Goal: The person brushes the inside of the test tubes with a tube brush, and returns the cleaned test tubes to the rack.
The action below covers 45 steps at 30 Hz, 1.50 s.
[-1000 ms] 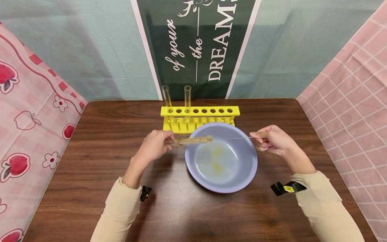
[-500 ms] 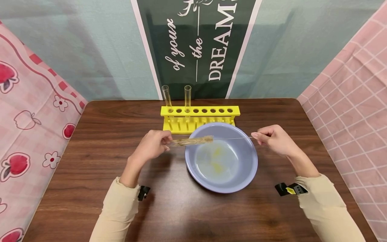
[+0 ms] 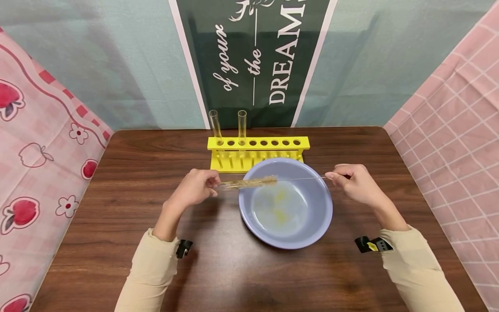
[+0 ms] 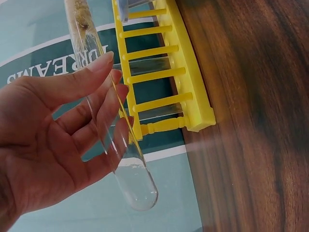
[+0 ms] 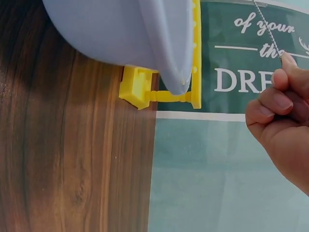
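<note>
My left hand grips a clear glass test tube near its rounded end, thumb on one side and fingers round the other. The tube lies nearly level, its mouth over the lavender basin. Tan bristles of a test tube brush fill the mouth half of the tube and stick out a little. From them a thin twisted wire handle runs right to my right hand, whose thumb and fingers pinch its end. Shallow water with yellowish patches shows in the basin.
Behind the basin stands a yellow test tube rack, partly hidden by the basin. It holds two upright glass tubes, one of them a test tube near the middle left. Printed cloths close off the back and sides of the wooden table.
The brush bristles have slid slightly right, farther out of the tube's mouth. My right hand has shifted a little right and turned more palm-down. My left hand has barely moved.
</note>
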Motion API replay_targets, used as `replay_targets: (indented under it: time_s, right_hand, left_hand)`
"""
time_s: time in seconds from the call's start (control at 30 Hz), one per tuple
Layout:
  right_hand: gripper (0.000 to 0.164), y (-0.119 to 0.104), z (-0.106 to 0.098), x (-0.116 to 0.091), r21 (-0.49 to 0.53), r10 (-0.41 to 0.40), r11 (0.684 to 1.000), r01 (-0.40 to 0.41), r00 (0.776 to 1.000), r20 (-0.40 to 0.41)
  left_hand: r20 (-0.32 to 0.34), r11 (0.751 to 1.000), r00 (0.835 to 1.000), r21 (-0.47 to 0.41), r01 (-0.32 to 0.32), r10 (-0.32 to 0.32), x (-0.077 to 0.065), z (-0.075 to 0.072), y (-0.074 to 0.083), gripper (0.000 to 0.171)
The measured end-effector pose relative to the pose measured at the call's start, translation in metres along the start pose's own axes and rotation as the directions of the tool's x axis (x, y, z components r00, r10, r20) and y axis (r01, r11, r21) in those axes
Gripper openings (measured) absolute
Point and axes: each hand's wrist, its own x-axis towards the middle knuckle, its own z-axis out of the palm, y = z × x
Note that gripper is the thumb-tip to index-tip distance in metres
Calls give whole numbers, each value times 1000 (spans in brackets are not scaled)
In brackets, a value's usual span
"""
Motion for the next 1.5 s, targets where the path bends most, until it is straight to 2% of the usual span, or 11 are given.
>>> replay_targets:
  time_s: [0.13, 0.23, 0.3, 0.4, 0.57, 0.77, 0.9, 1.03, 1.23, 1.33, 1.5]
  right_hand:
    - [35, 20, 2, -2, 44, 68, 997, -70, 997, 42]
    - [33, 32, 1, -2, 154, 195, 965, -213, 973, 123]
    - [35, 35, -1, -1, 270, 268, 911, -311, 946, 185]
    - [37, 36, -5, 0, 452, 325, 789, -416, 907, 267]
    - [38, 35, -11, 2, 621, 287, 625, -472, 879, 380]
    - [38, 37, -17, 5, 710, 244, 482, -514, 857, 455]
    - [38, 39, -20, 6, 728, 233, 438, -527, 849, 474]
    - [36, 41, -21, 5, 696, 223, 525, -490, 868, 443]
    - [33, 41, -20, -1, 483, 219, 802, -352, 925, 310]
    - [30, 43, -19, -5, 327, 208, 902, -281, 948, 241]
    - [29, 47, -16, -10, 209, 161, 958, -194, 973, 165]
  left_hand:
    - [0, 1000, 1000, 0, 0, 0, 0, 1, -1, 18]
    - [-4, 1000, 1000, 21, -3, 3, -1, 1, -2, 18]
    - [-9, 999, 1000, 39, -4, 4, -1, 1, -2, 18]
    - [-16, 998, 1000, 57, -5, 6, -2, 1, -3, 18]
    - [-21, 998, 1000, 55, -3, 4, -2, 1, -3, 19]
    - [-18, 998, 1000, 58, 3, -2, -2, 1, -2, 19]
    - [-19, 999, 1000, 50, 2, -1, -2, 1, -2, 18]
    - [-17, 1000, 1000, 28, 6, -6, -3, 0, -3, 18]
    - [-10, 1000, 1000, -1, 14, -14, -7, -3, -5, 19]
    - [3, 1000, 1000, -3, 17, -17, -8, -4, -6, 18]
    - [21, 999, 1000, -28, 19, -18, -8, -4, -11, 20]
